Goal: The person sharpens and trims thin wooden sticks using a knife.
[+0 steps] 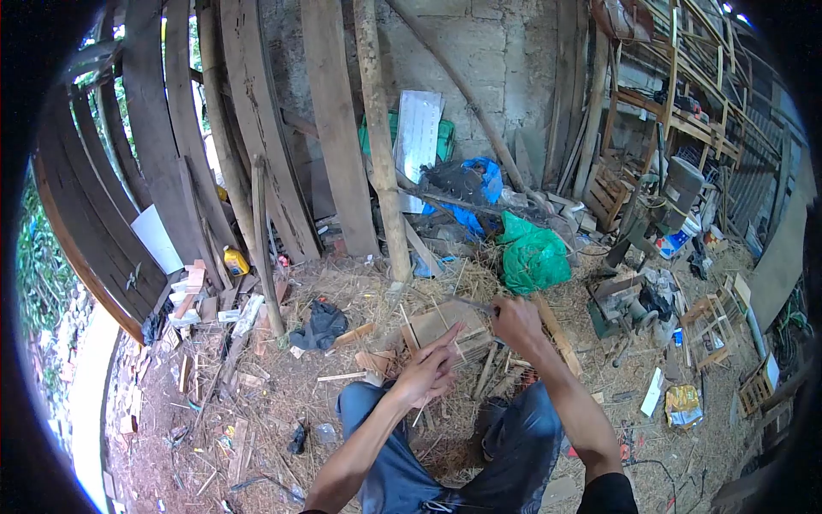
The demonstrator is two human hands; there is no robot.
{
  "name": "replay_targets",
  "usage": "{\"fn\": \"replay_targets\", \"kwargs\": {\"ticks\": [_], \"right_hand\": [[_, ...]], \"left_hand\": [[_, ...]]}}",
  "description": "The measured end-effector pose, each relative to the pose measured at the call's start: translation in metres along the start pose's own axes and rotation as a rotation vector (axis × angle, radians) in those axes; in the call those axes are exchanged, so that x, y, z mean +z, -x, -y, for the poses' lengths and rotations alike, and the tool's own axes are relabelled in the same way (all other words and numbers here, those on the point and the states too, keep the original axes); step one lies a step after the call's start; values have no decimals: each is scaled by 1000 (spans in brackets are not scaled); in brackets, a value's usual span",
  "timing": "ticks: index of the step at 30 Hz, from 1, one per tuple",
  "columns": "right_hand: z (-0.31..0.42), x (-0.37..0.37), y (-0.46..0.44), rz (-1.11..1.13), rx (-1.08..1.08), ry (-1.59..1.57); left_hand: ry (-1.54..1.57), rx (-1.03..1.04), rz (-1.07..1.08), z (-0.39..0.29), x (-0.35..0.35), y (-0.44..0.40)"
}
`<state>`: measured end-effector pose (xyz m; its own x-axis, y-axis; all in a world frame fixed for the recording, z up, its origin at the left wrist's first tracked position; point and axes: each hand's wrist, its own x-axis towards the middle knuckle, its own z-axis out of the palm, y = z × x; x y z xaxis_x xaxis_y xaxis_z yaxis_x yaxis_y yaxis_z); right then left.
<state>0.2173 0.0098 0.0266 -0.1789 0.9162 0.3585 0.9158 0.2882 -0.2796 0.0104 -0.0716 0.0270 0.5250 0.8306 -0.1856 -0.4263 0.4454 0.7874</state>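
My right grip closed on a slender dark tool, my left grip on a thin pale wooden stick near a brown wooden block, the stick already narrow, work remaining indeterminable.

We've got blue trousers on, fabric loose w/ folds & creases, lighter & a bit shiny at the knees, darker twd the lap. Pale drawstring at the waist, ctr front. R sleeve is black, plain, ends abt the elbow; L sleeve dark too, only a sliver in view. Forearms bare, L hand & R hand bare too.
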Motion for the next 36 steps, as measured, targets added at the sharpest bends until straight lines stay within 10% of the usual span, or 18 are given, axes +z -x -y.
{"fn": "replay_targets", "kwargs": {"ticks": [25,31,36], "right_hand": [[-37,17,-10,-104,122,4],[2,13,5,-176,69,-345],[27,7,13,19,-36,30]], "left_hand": [[-176,-15,4,-3,-13,7],[-427,166,-193,0,-9,-10],[-884,569,-260,16,-2,-23]]}}
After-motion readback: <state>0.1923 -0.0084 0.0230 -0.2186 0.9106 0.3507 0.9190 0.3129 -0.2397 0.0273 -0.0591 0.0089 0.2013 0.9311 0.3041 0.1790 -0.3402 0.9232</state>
